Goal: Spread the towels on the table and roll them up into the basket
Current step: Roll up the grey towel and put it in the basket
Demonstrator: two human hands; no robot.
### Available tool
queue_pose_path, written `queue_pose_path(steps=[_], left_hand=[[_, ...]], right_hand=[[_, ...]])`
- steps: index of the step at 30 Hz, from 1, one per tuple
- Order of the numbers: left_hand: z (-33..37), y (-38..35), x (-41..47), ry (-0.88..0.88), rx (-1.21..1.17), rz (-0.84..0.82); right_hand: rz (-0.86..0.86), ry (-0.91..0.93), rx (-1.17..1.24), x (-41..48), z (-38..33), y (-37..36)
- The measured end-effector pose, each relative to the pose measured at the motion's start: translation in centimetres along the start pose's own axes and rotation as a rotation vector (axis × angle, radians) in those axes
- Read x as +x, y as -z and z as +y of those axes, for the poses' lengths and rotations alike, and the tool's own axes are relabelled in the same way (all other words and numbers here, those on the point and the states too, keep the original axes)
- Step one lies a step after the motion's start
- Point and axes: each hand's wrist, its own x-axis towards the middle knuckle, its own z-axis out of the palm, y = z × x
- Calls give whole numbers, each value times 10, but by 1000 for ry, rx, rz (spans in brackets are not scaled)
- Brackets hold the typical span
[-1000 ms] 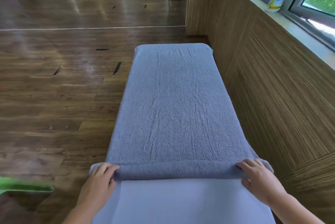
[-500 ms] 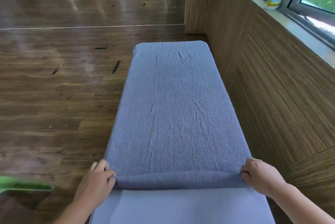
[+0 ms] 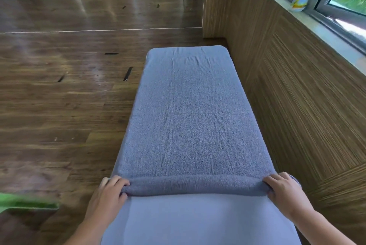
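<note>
1. Lengthwise along the bench (image 3: 198,223) lies a grey-blue towel (image 3: 190,122), flat and covering the top right to the far end, with faint creases down its middle.
2. Its near end is turned up into a low, tight roll (image 3: 194,185) that runs across the bench from edge to edge.
3. The left hand (image 3: 107,197) grips the left end of the roll, fingers curled over the top and thumb against the near side.
4. The right hand (image 3: 285,193) grips the right end in the same way.
5. Bare pale-blue bench top shows between the forearms, on the near side of the roll.
6. A wood-panelled wall (image 3: 307,106) runs just beside the bench on the right. A wooden floor (image 3: 59,106) spreads to the left, where a blurred green object (image 3: 25,203) sits at the frame's edge.
</note>
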Motion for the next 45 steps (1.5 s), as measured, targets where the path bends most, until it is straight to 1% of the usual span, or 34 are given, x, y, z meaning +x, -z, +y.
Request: queue_pose_path(steps=[1,4,6,9,12,14,16,18,19,21,23,25,29,32,33,35,37,39,40,44,45], left_hand=[[-1,1,-1,-3,5,-6],[-8,2,-6,-47,45,48],[-12,2,-6,-46,62,67],[-6,5,2,-10,62,94],[3,4,12,66,-43,89],[5,1,13,49,-90,97],[5,-4,8,-41,-89,114],[2,-7,3,-129,-46,105],[0,-7,2,-139,-17,79],[0,-5,3,-95,21,45],[1,-1,3,-72,51,34],[0,2,1,-101,99,56],[-5,3,-3,-105,136,59],[-3,-1,1,-57,27,117],[-1,-2,2,-31,-17,132],[4,-4,3,-1,-62,126],[2,-5,1,-35,-73,103],[-2,-6,1,-129,-22,89],[-2,-6,2,-147,3,85],[0,2,6,-83,31,45],[-2,2,5,-94,43,53]], right_hand=[[-20,13,6,0,0,1],[-60,68,-5,-3,6,1],[-45,64,-8,-4,12,-1],[-68,-21,40,4,5,6],[-99,-93,119,11,-12,18],[-45,-139,205,10,-13,14],[1,-93,198,2,-8,5],[-15,-35,139,-5,-4,1],[-6,-9,111,-7,-3,0],[-2,36,70,-7,-3,1],[-28,65,17,-5,-4,3],[-62,48,-7,-3,-2,3],[-58,-16,-6,-1,-4,10],[-94,-81,66,6,-10,16],[-76,-114,124,8,-10,15],[35,-137,195,7,-6,8],[54,-110,170,1,-3,3],[38,-8,98,-3,0,-2],[22,27,74,-3,1,-4],[-19,64,41,1,1,-6],[-15,86,18,0,1,-4]])
